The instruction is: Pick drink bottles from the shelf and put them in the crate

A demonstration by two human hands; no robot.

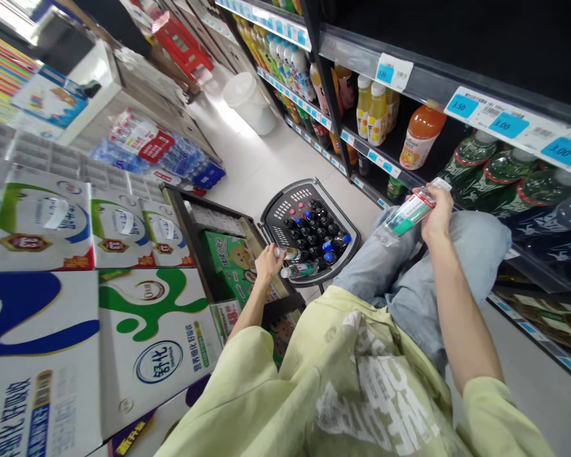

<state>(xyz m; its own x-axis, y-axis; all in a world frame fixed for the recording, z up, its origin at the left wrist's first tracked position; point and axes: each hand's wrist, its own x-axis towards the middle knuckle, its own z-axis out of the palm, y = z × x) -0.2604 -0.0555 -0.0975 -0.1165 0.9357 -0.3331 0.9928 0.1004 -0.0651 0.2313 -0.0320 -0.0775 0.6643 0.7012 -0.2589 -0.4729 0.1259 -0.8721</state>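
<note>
My right hand (438,212) is closed around a transparent plastic bottle (406,219) with a red, white and green label. It holds the bottle tilted over my bent knees, close to the drinks shelf. My left hand (268,263) grips a bottle by its white cap (280,252) at the near left edge of a grey shopping basket (309,279). Lying beside it in the basket is another transparent bottle (304,270) with a white cap. Several dark bottles (314,225) stand packed in the basket, most with black caps and a few with blue or pink ones.
On the right, a dark shelf holds an orange drink bottle (421,136), yellow bottles (377,117) and green soda bottles (473,155). Stacked milk cartons (157,324) fill the left side. A white bucket (250,101) and a red stool (181,44) stand farther along the aisle.
</note>
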